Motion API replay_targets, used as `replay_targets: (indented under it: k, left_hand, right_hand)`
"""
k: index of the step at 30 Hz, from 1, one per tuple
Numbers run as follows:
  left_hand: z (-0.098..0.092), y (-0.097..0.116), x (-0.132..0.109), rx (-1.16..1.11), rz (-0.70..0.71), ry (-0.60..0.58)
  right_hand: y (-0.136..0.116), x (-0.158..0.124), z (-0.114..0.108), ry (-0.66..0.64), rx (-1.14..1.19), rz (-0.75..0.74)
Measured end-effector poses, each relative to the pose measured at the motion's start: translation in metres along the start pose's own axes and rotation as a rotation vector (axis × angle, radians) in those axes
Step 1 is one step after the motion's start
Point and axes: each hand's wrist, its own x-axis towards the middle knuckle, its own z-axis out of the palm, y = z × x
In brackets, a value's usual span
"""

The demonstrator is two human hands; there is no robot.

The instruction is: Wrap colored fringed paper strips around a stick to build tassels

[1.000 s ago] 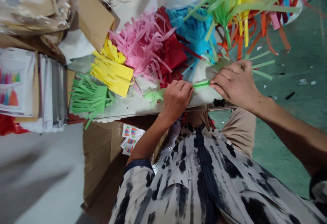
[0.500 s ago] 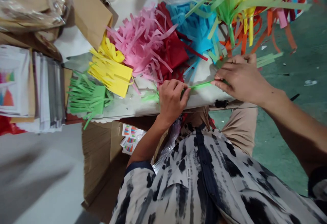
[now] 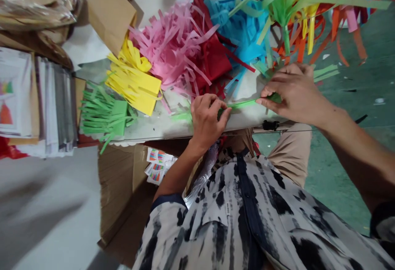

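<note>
My left hand (image 3: 206, 118) is closed in a pinch on one end of a rolled green paper strip (image 3: 242, 104) near the front edge of the white table (image 3: 154, 126). The strip's other end is pinched by my right hand (image 3: 293, 93), which also covers more green fringed paper; loose green strips (image 3: 325, 72) stick out beyond it. A green fringe tail (image 3: 182, 116) trails left of my left hand. The strip lies stretched between both hands.
Fringed paper piles lie on the table: green (image 3: 105, 116), yellow (image 3: 134, 81), pink (image 3: 175, 46), red (image 3: 212, 58), blue (image 3: 240, 29). A bundle of finished multicolour tassels (image 3: 308, 7) hangs at the upper right. Stacked printed cards (image 3: 33, 101) sit left; a cardboard box (image 3: 123, 192) stands below.
My left hand has curled tighter on the strip and shifted slightly left. My right hand has stayed pinching the other end; the view has drifted a little.
</note>
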Motion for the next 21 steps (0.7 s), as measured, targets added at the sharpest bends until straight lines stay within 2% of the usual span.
replay_targets:
  k: [4,12,15,19,21]
  left_hand:
    - [0.0,0.001,0.003,0.023,-0.03,-0.018]
    - [0.005,0.001,0.007,0.029,-0.057,0.042]
    - [0.005,0.007,0.008,0.042,0.027,0.086]
    - [0.005,0.015,0.011,0.057,0.282,-0.039]
    - [0.005,0.013,0.011,0.056,0.326,-0.083]
  right_hand:
    - [-0.01,0.003,-0.002,-0.008,-0.027,0.057]
    - [-0.021,0.003,0.003,0.021,-0.164,0.066]
    - [-0.032,-0.002,0.004,0.073,-0.231,0.093]
    - [-0.044,-0.011,0.011,0.087,-0.219,0.006]
    - [-0.042,-0.016,0.016,0.063,-0.167,-0.021]
